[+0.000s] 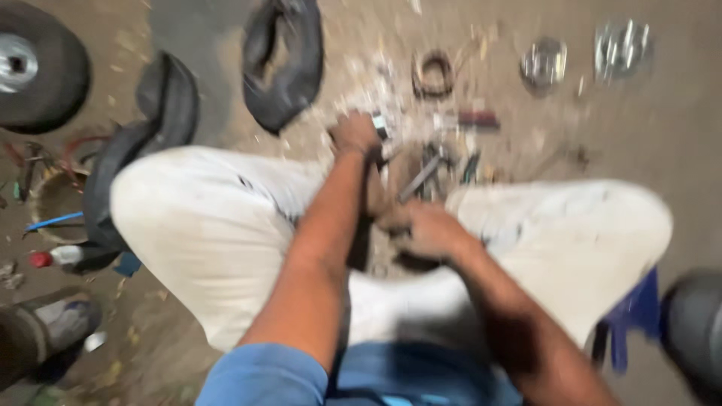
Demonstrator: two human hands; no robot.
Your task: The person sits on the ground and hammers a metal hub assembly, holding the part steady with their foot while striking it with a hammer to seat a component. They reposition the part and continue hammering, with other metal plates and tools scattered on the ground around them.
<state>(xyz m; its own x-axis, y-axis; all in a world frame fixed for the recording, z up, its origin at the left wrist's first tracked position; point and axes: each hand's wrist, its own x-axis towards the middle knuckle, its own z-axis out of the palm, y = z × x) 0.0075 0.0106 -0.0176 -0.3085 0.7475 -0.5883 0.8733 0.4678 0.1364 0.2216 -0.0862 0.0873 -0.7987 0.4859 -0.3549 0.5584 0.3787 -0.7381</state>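
The picture is blurred by motion. My left hand (355, 134) reaches forward between my knees to the ground, its fingers curled among small scraps; a small pale item (380, 124) sits at its knuckles, and I cannot tell whether the hand holds it. My right hand (421, 229) is closer to me, curled around the low end of a grey metal tool (418, 179) that points away toward a heap of dark tools (451, 162). White trousers (210, 225) cover both knees.
Black tyres and inner tubes (282, 64) lie at the back left, a wheel (34, 68) at the far left. Metal rings (543, 64) and a dark ring (432, 74) lie beyond the tools. A shoe (53, 323) and a blue stool (635, 312) are close by.
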